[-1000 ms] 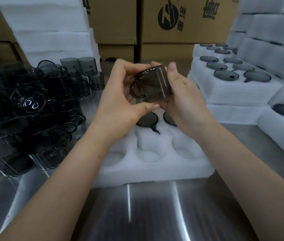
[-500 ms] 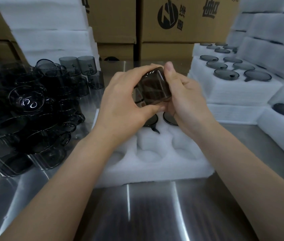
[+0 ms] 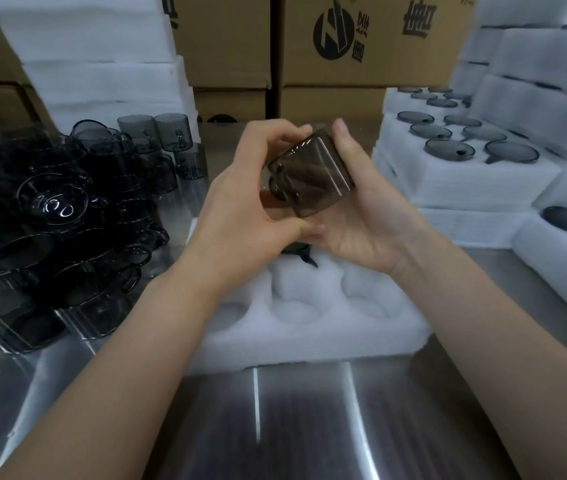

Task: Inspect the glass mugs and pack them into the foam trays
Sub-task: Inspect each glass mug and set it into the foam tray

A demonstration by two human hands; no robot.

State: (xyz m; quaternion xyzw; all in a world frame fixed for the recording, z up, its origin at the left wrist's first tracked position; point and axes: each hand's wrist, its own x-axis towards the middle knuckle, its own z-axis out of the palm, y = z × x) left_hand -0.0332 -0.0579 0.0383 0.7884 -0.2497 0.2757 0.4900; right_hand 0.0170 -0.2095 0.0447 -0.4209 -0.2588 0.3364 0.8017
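Since a moment ago I've rolled the mug (image 3: 313, 174) round, left hand (image 3: 240, 209) and right hand (image 3: 368, 216) gripping it above the mostly unfilled near tray (image 3: 310, 341), heap of mugs (image 3: 67, 220) at left unpacked.

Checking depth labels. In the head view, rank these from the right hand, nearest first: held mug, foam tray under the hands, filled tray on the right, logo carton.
1. held mug: gripped by the right hand and the left hand.
2. foam tray: directly below, centre.
3. filled tray: off to the right, on a stack.
4. logo carton: at the back.
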